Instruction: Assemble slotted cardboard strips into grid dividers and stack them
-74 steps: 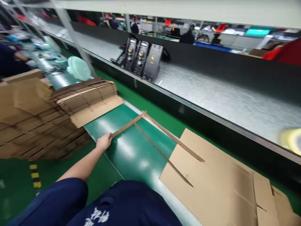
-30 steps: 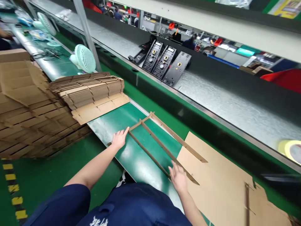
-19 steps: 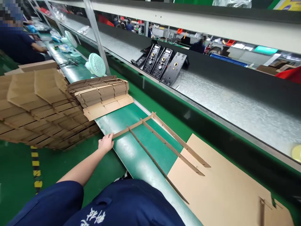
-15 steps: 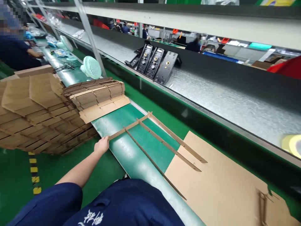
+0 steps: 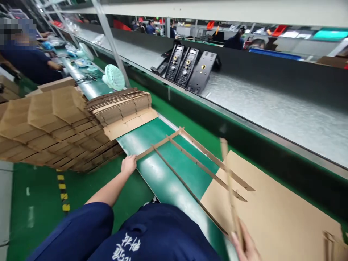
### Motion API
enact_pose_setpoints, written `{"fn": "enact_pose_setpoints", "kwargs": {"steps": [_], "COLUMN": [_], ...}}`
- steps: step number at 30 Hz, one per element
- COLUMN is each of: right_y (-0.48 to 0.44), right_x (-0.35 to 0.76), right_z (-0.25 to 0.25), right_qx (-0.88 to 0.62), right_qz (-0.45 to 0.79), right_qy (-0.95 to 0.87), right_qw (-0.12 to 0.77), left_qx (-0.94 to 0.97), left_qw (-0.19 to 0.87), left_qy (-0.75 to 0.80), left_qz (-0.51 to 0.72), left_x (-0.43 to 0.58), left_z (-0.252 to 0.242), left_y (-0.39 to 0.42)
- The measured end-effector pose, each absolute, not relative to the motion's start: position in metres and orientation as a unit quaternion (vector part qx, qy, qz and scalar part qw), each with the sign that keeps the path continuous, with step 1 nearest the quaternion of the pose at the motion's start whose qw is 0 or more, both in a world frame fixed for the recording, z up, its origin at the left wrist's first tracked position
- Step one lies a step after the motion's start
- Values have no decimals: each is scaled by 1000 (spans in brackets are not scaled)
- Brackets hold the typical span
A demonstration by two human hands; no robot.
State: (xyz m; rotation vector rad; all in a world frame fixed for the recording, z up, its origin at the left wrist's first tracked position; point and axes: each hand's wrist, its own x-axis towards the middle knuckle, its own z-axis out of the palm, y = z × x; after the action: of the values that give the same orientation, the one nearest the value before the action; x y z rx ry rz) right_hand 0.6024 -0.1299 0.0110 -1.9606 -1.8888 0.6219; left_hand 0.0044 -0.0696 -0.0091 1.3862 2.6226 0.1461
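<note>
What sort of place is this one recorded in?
Probably a factory packing line: a long green conveyor belt, stacks of flattened cardboard cartons beside it, black moulded parts on the metal shelf behind, and another person working further along.

The cardboard strips (image 5: 174, 145) are plain tan brown, like the flat sheet (image 5: 272, 210) under their far ends. The counter (image 5: 152, 137) is glossy deep green with pale glare. The cardboard stack (image 5: 54, 127) is brown, its edges finely ribbed. The fan (image 5: 114, 77) is pale mint. The panels (image 5: 190, 67) are black with brass-coloured knobs, on a speckled silver-grey metal shelf (image 5: 272, 108). The floor (image 5: 35, 188) is green with a yellow-and-black striped marking (image 5: 63, 192). The clothing (image 5: 152, 232) is navy with white lettering (image 5: 126, 246).
</note>
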Motion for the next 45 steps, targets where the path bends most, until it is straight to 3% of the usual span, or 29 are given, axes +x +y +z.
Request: {"fn": "enact_pose_setpoints", "kwargs": {"steps": [3, 7, 11, 16, 28, 38, 45], "right_y": [-101, -77, -68, -79, -103, -110, -105], "right_x": [495, 409, 390, 394, 391, 387, 382], "right_z": [21, 23, 16, 15, 21, 17, 2], "right_qx": [-559, -475, -459, -419, -421, -376, -397], "right_qz": [245, 142, 49, 38, -13, 54, 8], "right_qy": [-779, -859, -878, -897, -901, -921, -916], "right_qw": [148, 125, 128, 140, 107, 85, 60], "left_qx": [464, 447, 429, 424, 483, 502, 491], "left_qw": [93, 109, 125, 132, 114, 119, 135], "left_qy": [875, 868, 861, 854, 849, 851, 860], "left_qz": [106, 186, 242, 271, 182, 100, 40], "left_x": [-1, -6, -13, -15, -16, -20, -13], "left_z": [-18, -28, -34, -33, -19, -17, -17], "left_y": [-72, -76, -79, -83, -83, -78, -78]}}
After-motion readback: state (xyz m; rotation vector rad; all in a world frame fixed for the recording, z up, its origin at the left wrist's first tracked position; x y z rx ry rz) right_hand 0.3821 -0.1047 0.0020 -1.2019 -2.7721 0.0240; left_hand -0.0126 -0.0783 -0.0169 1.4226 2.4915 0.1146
